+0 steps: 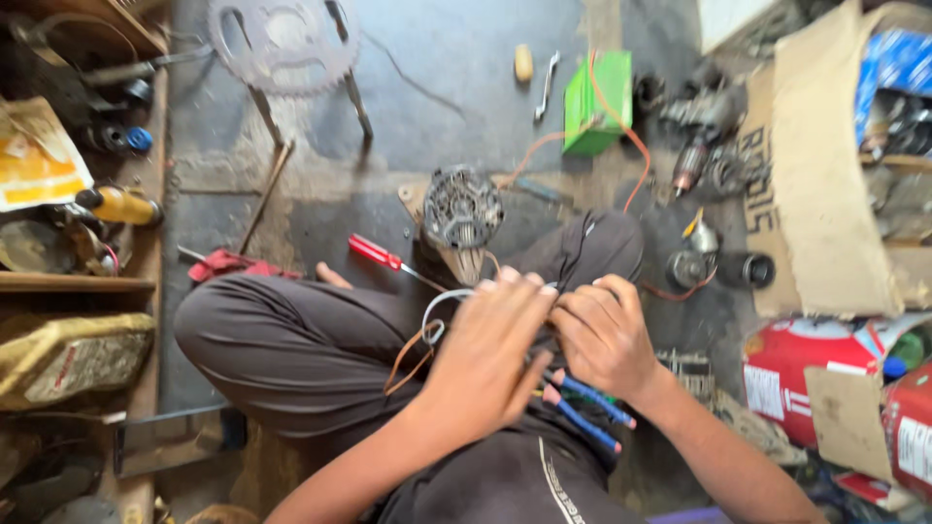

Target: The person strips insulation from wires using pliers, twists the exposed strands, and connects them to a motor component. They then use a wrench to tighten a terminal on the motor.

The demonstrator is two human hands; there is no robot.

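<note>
I sit cross-legged on the floor and both hands meet over my lap. My left hand (490, 349) is curled around a bundle of thin wires (434, 320), white and orange, that loop out to its left. My right hand (607, 335) presses against the left hand's fingertips and pinches the same wires. Blue-handled pliers (587, 408) lie on my lap just below the hands. A round grey alternator (462, 207) rests on a wooden block beyond my knees, with a red-handled screwdriver (377, 252) beside it.
A green battery (597, 102) with an orange lead, a wrench (547, 85) and a large sprocket (282, 44) lie on the concrete floor. Motor parts (701, 262) and cardboard boxes (825, 175) crowd the right. Cluttered wooden shelves (78, 281) stand at the left.
</note>
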